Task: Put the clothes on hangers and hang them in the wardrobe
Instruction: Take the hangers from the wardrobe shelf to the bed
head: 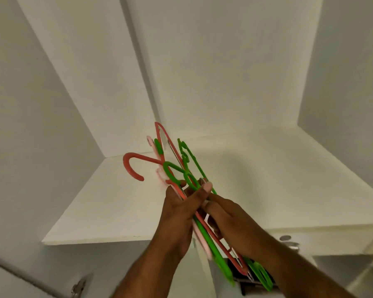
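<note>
I see both hands raised in front of the open white wardrobe, closed together on a bundle of thin plastic clothes hangers in red, green and pale pink. The left hand wraps the bundle from the left, its fingers running up along the bars and 1 fingertip pressed over the top of them. The right hand curls round the same bars from the right, just beside the left hand and touching it.

The bundle is tilted, hooks pointing up and away towards the far corner. The curved red hook sticks out to the left, and the green hooks cluster just above the fingers. The near ends of the hangers reach down past the wrists. I cannot count the hangers for certain.

All of this hangs above a flat white shelf board inside the wardrobe, not touching it. A metal door hinge shows at the near left
</note>
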`<move>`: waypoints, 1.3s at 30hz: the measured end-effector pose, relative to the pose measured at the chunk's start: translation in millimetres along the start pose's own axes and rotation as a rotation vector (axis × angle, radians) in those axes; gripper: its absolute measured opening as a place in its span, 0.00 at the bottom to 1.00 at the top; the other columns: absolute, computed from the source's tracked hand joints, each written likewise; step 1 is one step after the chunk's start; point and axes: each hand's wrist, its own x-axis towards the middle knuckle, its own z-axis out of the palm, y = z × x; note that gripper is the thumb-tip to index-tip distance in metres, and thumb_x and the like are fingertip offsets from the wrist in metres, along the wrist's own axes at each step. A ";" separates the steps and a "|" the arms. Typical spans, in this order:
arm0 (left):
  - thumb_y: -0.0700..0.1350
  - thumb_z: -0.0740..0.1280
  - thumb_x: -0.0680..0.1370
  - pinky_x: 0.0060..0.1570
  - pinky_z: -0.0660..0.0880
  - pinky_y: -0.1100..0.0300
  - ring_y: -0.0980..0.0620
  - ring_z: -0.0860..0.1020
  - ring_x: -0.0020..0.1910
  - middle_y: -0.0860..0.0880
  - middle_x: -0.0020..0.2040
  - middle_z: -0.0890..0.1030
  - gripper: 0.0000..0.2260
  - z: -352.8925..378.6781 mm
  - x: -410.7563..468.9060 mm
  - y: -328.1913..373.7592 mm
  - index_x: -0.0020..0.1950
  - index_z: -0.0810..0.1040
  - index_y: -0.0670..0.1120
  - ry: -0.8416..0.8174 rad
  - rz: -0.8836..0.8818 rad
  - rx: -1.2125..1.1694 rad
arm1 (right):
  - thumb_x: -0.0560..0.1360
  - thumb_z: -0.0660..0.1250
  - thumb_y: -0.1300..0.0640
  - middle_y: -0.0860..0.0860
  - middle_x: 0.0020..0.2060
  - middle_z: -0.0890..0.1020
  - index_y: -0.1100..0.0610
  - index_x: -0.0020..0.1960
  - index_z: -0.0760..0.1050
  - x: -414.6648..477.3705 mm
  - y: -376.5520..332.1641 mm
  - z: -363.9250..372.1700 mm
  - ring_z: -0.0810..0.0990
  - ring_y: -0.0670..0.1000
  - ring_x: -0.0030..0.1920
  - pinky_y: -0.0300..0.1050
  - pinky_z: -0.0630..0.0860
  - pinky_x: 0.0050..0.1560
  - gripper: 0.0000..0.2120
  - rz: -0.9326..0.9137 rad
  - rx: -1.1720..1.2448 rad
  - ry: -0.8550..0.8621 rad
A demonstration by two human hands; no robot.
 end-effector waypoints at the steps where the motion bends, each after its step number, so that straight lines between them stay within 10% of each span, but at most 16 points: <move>1: 0.47 0.77 0.70 0.55 0.81 0.43 0.43 0.85 0.54 0.43 0.54 0.85 0.25 6.4 -2.6 -2.1 0.65 0.75 0.43 0.004 -0.007 -0.021 | 0.85 0.53 0.43 0.43 0.48 0.86 0.42 0.60 0.78 -8.3 1.9 -3.9 0.85 0.43 0.49 0.43 0.81 0.57 0.15 -0.009 0.026 -0.016; 7: 0.51 0.79 0.69 0.55 0.82 0.46 0.45 0.84 0.56 0.45 0.55 0.84 0.28 35.1 -24.6 -5.7 0.65 0.75 0.48 -0.132 0.034 -0.106 | 0.79 0.61 0.37 0.31 0.71 0.71 0.25 0.73 0.55 -55.0 0.4 -24.2 0.71 0.33 0.69 0.37 0.68 0.71 0.26 -0.072 0.028 -0.103; 13: 0.64 0.82 0.59 0.56 0.81 0.44 0.44 0.82 0.61 0.43 0.65 0.79 0.47 38.2 -67.8 -12.7 0.73 0.66 0.55 -0.477 -0.022 -0.120 | 0.76 0.69 0.55 0.47 0.54 0.84 0.43 0.70 0.67 -117.7 -9.7 -25.3 0.84 0.47 0.51 0.48 0.83 0.52 0.25 0.039 -0.155 -0.017; 23: 0.54 0.77 0.72 0.66 0.74 0.44 0.44 0.78 0.67 0.44 0.67 0.79 0.36 50.5 -210.9 -79.9 0.76 0.66 0.56 -1.178 -0.398 -0.113 | 0.72 0.68 0.64 0.52 0.44 0.82 0.48 0.62 0.72 -329.2 11.5 38.9 0.80 0.45 0.37 0.43 0.78 0.37 0.21 0.470 -0.114 0.419; 31: 0.45 0.74 0.74 0.51 0.80 0.58 0.46 0.83 0.56 0.43 0.56 0.83 0.27 70.5 -360.4 -128.3 0.70 0.70 0.40 -1.639 -0.745 0.176 | 0.69 0.68 0.58 0.51 0.51 0.82 0.47 0.65 0.72 -508.7 34.2 137.3 0.83 0.49 0.47 0.49 0.82 0.47 0.25 0.798 0.098 0.793; 39: 0.39 0.70 0.79 0.58 0.76 0.48 0.47 0.81 0.53 0.47 0.50 0.83 0.14 96.8 -513.8 -184.3 0.64 0.75 0.44 -1.813 -0.878 0.451 | 0.67 0.72 0.51 0.48 0.55 0.83 0.45 0.70 0.71 -633.8 76.1 212.1 0.83 0.48 0.53 0.52 0.80 0.58 0.31 0.869 0.366 1.221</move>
